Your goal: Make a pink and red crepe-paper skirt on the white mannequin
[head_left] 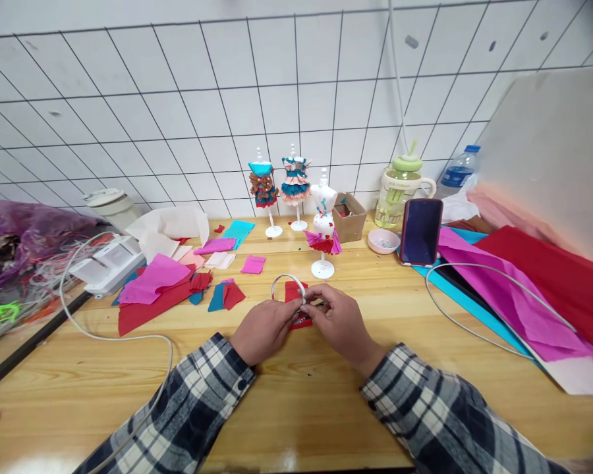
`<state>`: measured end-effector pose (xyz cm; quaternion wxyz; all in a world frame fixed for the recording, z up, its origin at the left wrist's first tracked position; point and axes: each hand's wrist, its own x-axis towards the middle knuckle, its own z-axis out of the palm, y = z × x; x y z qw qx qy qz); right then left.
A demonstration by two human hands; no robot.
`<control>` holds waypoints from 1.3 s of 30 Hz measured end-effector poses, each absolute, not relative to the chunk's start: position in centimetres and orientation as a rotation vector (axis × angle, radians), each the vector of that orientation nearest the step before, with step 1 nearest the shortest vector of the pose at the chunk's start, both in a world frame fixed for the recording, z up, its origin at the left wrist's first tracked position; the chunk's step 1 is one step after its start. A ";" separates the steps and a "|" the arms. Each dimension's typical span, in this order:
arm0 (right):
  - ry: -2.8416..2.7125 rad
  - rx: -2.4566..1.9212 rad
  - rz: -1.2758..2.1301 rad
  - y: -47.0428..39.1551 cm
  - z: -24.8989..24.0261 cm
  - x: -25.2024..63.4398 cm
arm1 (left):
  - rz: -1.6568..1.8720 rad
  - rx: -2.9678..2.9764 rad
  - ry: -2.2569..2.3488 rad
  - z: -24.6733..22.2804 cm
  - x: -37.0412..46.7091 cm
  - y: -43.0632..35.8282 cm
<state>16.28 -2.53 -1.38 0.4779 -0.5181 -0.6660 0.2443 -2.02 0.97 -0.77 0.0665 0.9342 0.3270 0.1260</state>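
My left hand [267, 331] and my right hand [343, 322] meet over the middle of the table. Between them stands a thin white ring [279, 279], which looks like a narrow, nearly used-up roll of tape. The left fingers are closed on its lower part. My right thumb and forefinger pinch at its near right side; what lies exactly between the tips is hidden. Just behind and below the fingers lies a piece of red crepe paper [291, 289], partly covered. Beyond the hands a small white dress form [323, 214] stands upright, with a magenta and red paper skirt.
Two dressed forms [261, 187] [295, 184] stand behind, beside a cardboard box [350, 220]. Paper scraps [153, 280] lie left. A phone [421, 230], pink bowl [383, 241], drink jug [400, 187] and coloured sheets [518, 289] are right. A white cable [128, 338] crosses my left sleeve.
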 end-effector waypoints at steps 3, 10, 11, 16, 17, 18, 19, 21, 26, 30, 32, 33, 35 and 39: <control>-1.650 -1.263 0.573 -2.4 -1.5 16.5 | 0.371 2.816 0.984 -0.8 -2.0 1.0; -1.583 -1.265 0.579 -2.5 -1.5 16.4 | 0.455 2.605 0.990 -0.5 -1.8 0.8; -1.563 -1.260 0.585 -2.5 -1.4 16.4 | 0.465 2.576 0.994 -0.5 -1.8 0.8; -1.617 -1.226 0.489 -2.2 -1.4 16.8 | 0.481 2.482 1.047 -0.5 -2.0 0.8; -1.623 -1.224 0.469 -2.2 -1.5 16.9 | 0.485 2.458 1.058 -0.4 -2.1 0.8; -1.621 -1.227 0.456 -2.1 -1.5 17.0 | 0.490 2.431 1.069 -0.4 -2.1 0.9; -1.618 -1.232 0.447 -2.1 -1.5 17.1 | 0.501 2.401 1.079 -0.3 -2.2 0.9; -1.644 -1.241 0.424 -2.2 -1.5 17.1 | 0.537 2.336 1.098 -0.2 -2.3 1.0; -1.826 -1.217 0.370 -2.8 -1.4 16.2 | 0.688 2.056 1.069 -0.3 -2.2 1.2; -1.809 -1.195 0.344 -3.0 -1.1 16.1 | 0.860 1.807 1.098 -0.8 -3.3 2.6; -1.713 -1.199 0.351 -3.0 -0.8 16.6 | 1.005 1.762 1.256 -1.0 -4.8 4.1; -1.665 -1.205 0.365 -2.9 -0.7 16.9 | 1.062 1.781 1.350 -1.1 -5.7 5.0; -1.595 -1.228 0.425 -2.7 -0.7 17.5 | 1.040 1.973 1.516 -1.4 -7.3 6.6; -1.535 -1.265 0.654 -2.1 -1.3 17.7 | 0.693 2.380 1.667 -2.3 -8.5 8.2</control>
